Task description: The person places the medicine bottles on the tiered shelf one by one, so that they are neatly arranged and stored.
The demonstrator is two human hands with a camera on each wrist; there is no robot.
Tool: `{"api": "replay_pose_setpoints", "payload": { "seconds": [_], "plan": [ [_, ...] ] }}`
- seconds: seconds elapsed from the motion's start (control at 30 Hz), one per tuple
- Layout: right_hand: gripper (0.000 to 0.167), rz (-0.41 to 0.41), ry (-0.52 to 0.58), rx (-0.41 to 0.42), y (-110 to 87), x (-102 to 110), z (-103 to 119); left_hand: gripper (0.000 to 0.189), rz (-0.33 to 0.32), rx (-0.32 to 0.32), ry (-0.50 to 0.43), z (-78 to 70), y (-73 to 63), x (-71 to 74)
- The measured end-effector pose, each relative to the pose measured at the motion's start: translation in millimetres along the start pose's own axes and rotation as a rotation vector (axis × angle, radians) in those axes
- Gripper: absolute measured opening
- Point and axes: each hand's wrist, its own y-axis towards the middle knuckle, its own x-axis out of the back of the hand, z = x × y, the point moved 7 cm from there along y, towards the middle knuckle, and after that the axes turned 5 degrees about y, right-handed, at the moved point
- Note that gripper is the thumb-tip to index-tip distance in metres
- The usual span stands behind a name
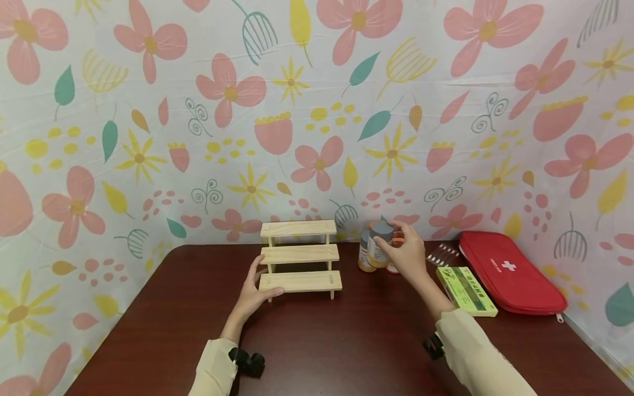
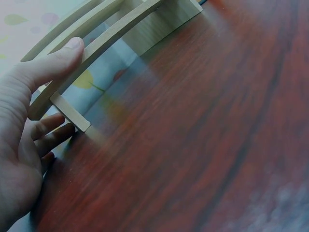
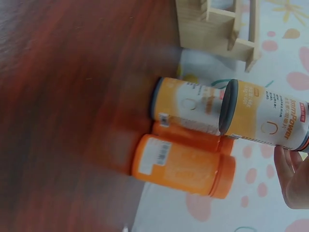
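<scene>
My left hand grips the left end of a pale wooden three-step rack; in the left wrist view the thumb lies over a board, with the other fingers around its end. To the right of the rack, my right hand holds a supplement bottle by its upper end. That bottle has a grey lid and a white-and-yellow label, and its base is raised off the table. A similar bottle stands behind it, beside two orange bottles.
Right of the bottles lie a blister pack of capsules, a green-yellow medicine box and a red first-aid pouch. The dark wooden table meets a flower-patterned cloth at the back.
</scene>
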Motion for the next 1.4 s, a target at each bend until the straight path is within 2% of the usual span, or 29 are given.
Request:
{"api": "replay_pose_setpoints", "payload": {
  "seconds": [0.33,0.53,0.8,1.0,1.23,1.33,1.4],
  "plan": [
    [0.051,0.047,0.014,0.036,12.2,-12.2,28.4,0.1,-0.018,-0.028,0.014,-3.2,-1.6,1.9],
    [0.053,0.057,0.048,0.064,14.5,-20.9,36.7,0.1,-0.002,-0.01,0.013,1.4,-5.5,-2.5],
    [0.052,0.055,0.121,0.101,31.6,-41.6,53.6,0.099,-0.018,-0.03,0.032,-2.2,-2.8,1.0],
    [0.051,0.081,0.143,0.092,43.3,-60.1,65.3,0.099,-0.003,-0.009,0.009,-1.6,-3.3,-1.0],
    [0.049,0.074,0.121,0.083,56.0,-78.2,78.3,0.099,-0.003,-0.019,0.008,-3.6,-3.2,-1.6],
    [0.049,0.058,0.135,0.056,61.4,-86.7,77.4,0.098,-0.012,-0.016,0.017,-2.5,-3.1,0.5],
    [0.049,0.046,0.177,-0.003,64.0,-92.4,73.4,0.098,-0.012,-0.019,0.014,-1.5,-3.2,1.0]
  ]
}}
